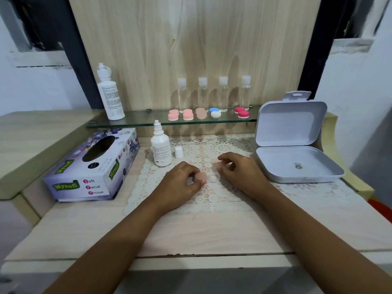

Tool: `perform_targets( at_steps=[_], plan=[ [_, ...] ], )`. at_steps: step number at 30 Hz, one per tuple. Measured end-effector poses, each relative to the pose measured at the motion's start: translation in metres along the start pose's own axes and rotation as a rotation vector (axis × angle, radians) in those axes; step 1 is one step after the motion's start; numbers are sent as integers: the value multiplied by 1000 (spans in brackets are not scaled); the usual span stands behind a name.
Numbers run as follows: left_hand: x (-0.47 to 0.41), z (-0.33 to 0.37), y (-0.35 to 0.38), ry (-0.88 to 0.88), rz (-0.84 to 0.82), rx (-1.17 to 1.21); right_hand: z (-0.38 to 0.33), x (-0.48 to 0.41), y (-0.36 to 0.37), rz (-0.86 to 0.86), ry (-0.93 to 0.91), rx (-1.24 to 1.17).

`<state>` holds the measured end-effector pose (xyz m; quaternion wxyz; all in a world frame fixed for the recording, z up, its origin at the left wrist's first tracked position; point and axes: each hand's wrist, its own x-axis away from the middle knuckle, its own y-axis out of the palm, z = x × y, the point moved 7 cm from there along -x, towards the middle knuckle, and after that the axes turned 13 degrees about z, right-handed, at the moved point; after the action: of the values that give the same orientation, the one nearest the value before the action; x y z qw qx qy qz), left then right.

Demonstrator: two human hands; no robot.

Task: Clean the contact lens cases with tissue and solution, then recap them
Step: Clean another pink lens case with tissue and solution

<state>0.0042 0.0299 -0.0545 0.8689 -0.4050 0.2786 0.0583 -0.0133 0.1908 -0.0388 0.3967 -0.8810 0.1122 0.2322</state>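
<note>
A pale contact lens case [212, 177] lies on the lace mat [212, 198] between my hands. My left hand [181, 181] pinches a pale pink cap [201, 176] at the case's left well. My right hand [239, 170] pinches another pale pink cap [218, 165] just above the right well. A small white solution bottle [161, 149] stands uncapped behind my left hand, with its white cap [178, 152] beside it. The purple tissue box [93, 166] sits to the left.
A glass shelf [148, 122] carries a tall white bottle [110, 96], several clear bottles [212, 94] and several pink, blue-white and red lens cases [207, 113]. An open grey plastic box [294, 143] stands at the right. A wooden panel rises behind.
</note>
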Motion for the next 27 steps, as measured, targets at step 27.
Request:
perform_targets(
  at_steps=[27],
  plan=[
    [0, 2, 1, 28, -1, -18, -17, 14, 7, -90, -99, -8]
  ],
)
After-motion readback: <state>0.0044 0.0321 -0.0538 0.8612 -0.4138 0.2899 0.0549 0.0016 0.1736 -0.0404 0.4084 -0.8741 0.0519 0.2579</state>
